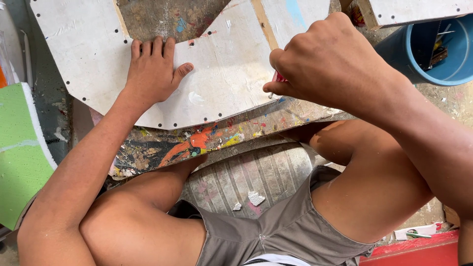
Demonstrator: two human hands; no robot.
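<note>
Left hand flat on white panel; right hand grips red tool.

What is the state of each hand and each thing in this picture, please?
left hand: flat, palm down, pressing on the white panel
right hand: closed around a small red-handled tool
red-handled tool: held, tip at the panel
white panel: lying flat on the board, small dark dots along its edges
paint-stained board: under the panel
blue bucket: open, holding tools

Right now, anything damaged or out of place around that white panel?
Some wear: the white panel is scuffed and smeared, and broken white chips lie on the ribbed surface between the knees. The left hand presses flat; the right hand grips a red tool.
</note>
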